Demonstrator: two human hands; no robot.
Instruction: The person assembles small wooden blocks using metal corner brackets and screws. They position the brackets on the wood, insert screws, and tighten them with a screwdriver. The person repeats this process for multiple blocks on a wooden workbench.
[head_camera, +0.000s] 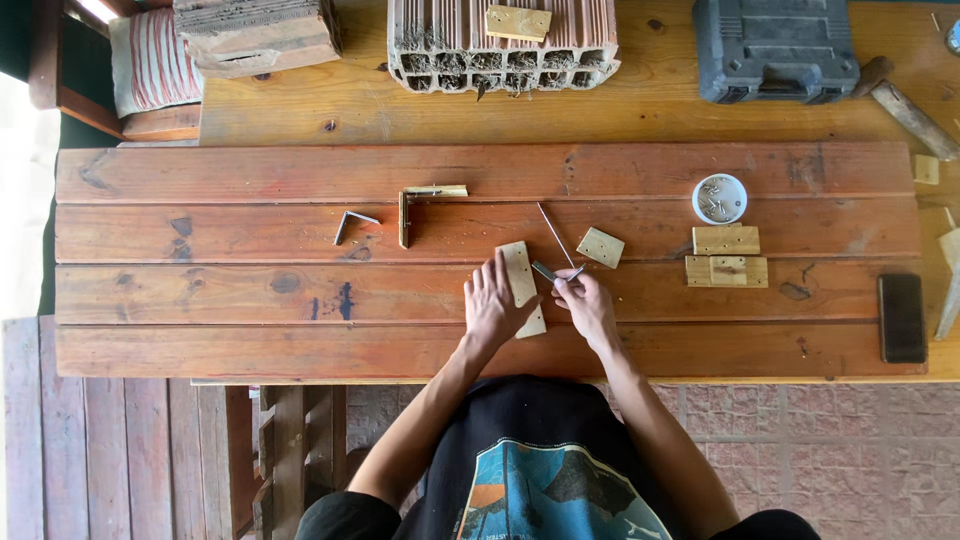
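Observation:
My left hand (494, 305) lies flat on a pale narrow wooden strip (522, 284) that rests on the reddish plank panel (250, 270). My right hand (587, 303) grips a small dark-handled tool (548, 271) whose tip meets the strip's right edge. A thin metal rod (555, 234) lies just beyond the tool. A small square wooden piece (600, 247) sits to the right of the rod.
Two metal angle brackets (352, 222) (420, 205) lie left of centre. A white cup of screws (719, 198), stacked wooden blocks (727, 255) and a black phone (901, 317) are to the right. A hollow clay brick (500, 45), a grey tool case (775, 45) and a hammer (905, 105) stand at the back.

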